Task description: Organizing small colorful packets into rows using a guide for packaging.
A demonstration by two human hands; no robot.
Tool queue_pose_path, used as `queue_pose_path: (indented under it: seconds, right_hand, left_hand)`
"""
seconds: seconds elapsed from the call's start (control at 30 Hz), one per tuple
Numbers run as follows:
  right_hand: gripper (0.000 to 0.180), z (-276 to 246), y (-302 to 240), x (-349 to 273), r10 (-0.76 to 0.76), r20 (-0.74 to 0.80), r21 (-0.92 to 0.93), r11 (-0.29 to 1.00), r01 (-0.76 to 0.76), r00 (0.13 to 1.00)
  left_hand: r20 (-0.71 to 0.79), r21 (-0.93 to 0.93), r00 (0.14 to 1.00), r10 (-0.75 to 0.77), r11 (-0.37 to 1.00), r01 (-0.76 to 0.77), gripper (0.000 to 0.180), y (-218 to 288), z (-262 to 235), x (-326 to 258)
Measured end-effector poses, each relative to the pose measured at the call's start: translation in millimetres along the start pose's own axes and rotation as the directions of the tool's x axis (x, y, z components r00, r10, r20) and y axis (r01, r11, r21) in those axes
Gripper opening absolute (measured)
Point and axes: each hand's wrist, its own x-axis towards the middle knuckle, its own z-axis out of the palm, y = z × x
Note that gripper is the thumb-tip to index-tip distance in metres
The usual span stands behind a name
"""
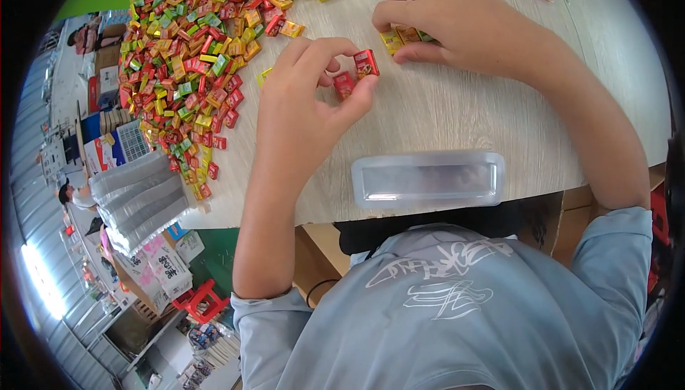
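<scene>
In the head view, the left hand's (pixel 303 79) grip pinches 1 red box (pixel 367 64) over the worktop (pixel 485 115); a 2nd red box (pixel 344 86) sits just beside it. The right hand's (pixel 460 26) grip seems closed around a short row (pixel 392 41). The step looks like lining boxes up; adding another would call for matching edges.

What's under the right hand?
Part of a row of small packs, yellow, orange and some green, shows between the right hand's thumb and fingers. Anything further in is covered by the hand.
</scene>
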Motion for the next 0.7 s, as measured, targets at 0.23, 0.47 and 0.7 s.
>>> queue_pose_path:
  seconds: [0.23, 0.47, 0.7]
  right_hand:
    - [0.028, 1, -1, 0, 0.001, -0.010, -0.013, 1.000, -0.001, 1.000]
    - [0.027, 0, 0, 2, 0.003, -0.001, 0.002, 1.000, -0.003, 1.000]
    - [0.027, 0, 0, 1, -0.012, -0.015, -0.036, 0.999, 0.012, 1.000]
  left_hand:
    - [-0.027, 0.024, 1.000, 0.003, 1.000, -0.002, 0.030, -3, -7, -2]
    - [-0.060, 0.160, 0.991, 0.122, 0.981, -0.111, 0.033, -11, -8, -10]
    - [0.003, 0.295, 0.982, 0.187, 0.939, -0.179, 0.033, -7, -3, -12]
